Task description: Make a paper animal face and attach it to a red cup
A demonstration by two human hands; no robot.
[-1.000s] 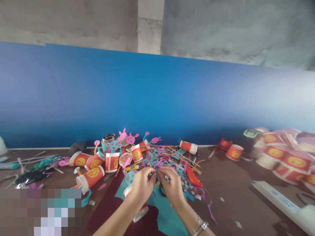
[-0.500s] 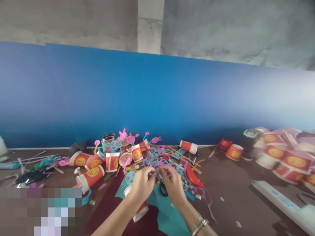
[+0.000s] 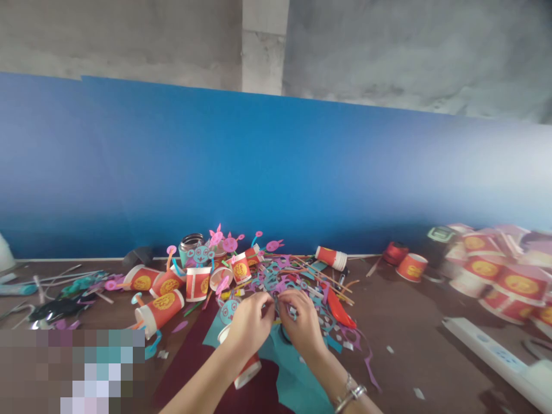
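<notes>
My left hand [image 3: 249, 324] and my right hand [image 3: 302, 323] meet fingertip to fingertip above a teal paper sheet [image 3: 297, 382], both pinched on a small piece that I cannot make out. A red paper cup [image 3: 246, 368] lies on its side under my left wrist, with a teal paper face [image 3: 228, 311] at its far end. Black scissors [image 3: 285, 333] lie partly hidden under my right hand. A heap of purple and teal paper scraps [image 3: 284, 279] sits just beyond my fingers. A metal bracelet [image 3: 351, 394] is on my right wrist.
Several red paper cups [image 3: 161, 307] with paper animal cut-outs lie at the left of the brown table [image 3: 409, 328]. More red cups [image 3: 500, 279] are stacked at the right. A white power strip [image 3: 491, 353] lies front right. A blue wall [image 3: 276, 172] backs the table.
Both hands stay pinched together in almost the same spot; the fingers have shifted only slightly on the small piece.
</notes>
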